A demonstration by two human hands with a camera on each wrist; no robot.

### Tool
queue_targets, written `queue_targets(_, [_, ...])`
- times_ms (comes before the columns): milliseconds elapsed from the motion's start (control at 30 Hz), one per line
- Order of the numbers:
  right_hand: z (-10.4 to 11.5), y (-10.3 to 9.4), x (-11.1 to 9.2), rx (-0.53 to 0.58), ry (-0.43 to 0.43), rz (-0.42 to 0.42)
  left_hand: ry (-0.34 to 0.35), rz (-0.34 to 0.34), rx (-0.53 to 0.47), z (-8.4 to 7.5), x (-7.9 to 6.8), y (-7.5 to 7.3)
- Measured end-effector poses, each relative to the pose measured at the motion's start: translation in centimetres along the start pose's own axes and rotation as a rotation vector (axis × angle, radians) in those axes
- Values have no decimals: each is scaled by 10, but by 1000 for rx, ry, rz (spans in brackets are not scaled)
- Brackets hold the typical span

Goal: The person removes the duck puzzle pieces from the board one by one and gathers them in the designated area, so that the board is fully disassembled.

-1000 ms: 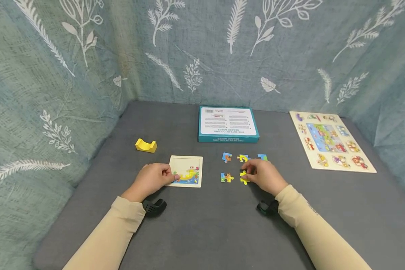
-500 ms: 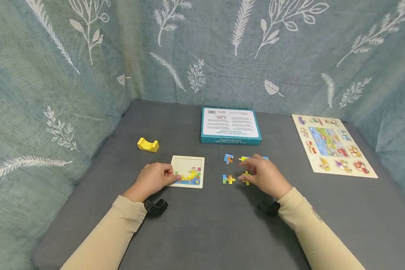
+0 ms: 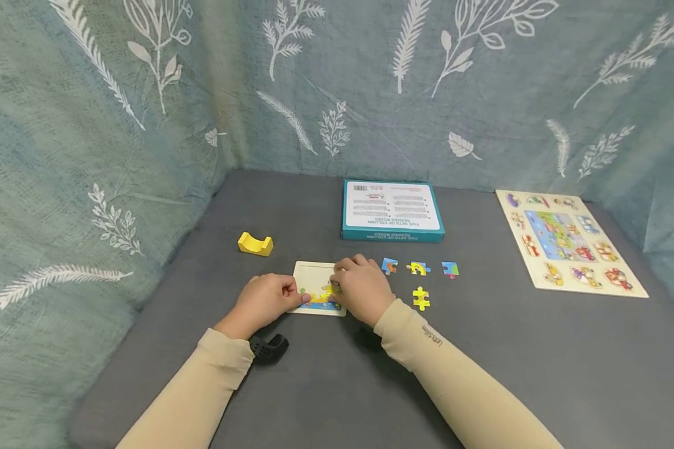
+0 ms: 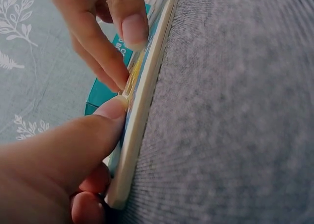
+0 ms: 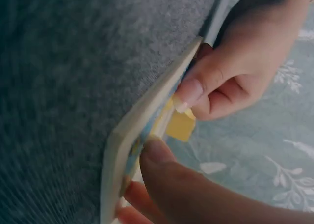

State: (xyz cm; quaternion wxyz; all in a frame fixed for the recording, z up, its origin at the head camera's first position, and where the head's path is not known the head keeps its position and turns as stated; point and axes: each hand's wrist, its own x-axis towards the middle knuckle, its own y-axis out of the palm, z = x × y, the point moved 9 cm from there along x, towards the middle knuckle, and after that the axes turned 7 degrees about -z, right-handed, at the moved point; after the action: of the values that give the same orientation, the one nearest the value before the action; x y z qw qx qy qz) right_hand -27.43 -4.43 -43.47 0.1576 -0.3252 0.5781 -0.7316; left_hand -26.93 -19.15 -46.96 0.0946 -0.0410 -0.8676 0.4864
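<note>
In the head view, a small wooden puzzle board (image 3: 317,268) lies on the grey table, with a yellow and blue picture along its near side. My left hand (image 3: 263,301) grips its left edge, thumb on top and the other fingers curled at the side. My right hand (image 3: 365,288) reaches over the board's right part, thumb and fingertips down at the picture. Both thumbs lie near each other on the pieces in the left wrist view; I cannot tell whether my right fingers pinch a piece. Loose jigsaw pieces, including a yellow one (image 3: 421,299), lie to the right.
Behind them stands a flat teal box (image 3: 393,236) with a white printed label. A yellow block (image 3: 255,245) with a curved hollow sits at left. At far right lies a larger picture board (image 3: 545,274). A patterned cloth (image 3: 371,125) hangs behind the table.
My right hand has left the yellow piece and moved left onto the puzzle board. The blue and yellow piece beside that one no longer shows. My left hand keeps its grip.
</note>
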Motion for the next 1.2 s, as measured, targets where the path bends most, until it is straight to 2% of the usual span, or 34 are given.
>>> queue_targets(167, [-5,1,-1,90,58,-26,15,-10,4,-3,-1,1])
queue_targets(433, [-18,0,2,421,186,-25,-7,4,-15,-2,1,2])
queue_targets(533, [-27,-14,3,498,210,-64,13,-7,-15,-3,2,1])
queue_targets(633, [-46,-38,-4,540,229,-98,15,-12,-23,-3,1,1])
queue_targets(700, [-63,-54,-14,556,239,-100,6,-9,-32,-1,0,0])
queue_targets(767, [-88,-69,-33,555,276,-85,6,6,-43,-3,2,2])
queue_targets(900, [-141,-85,-77,528,377,-36,46,36,-61,-8,4,3])
queue_targets(1033, [-176,-75,-112,517,454,17,106,55,-59,-12,6,1])
queue_targets(1200, [-191,-47,-137,543,488,65,108,86,-61,-10,5,5])
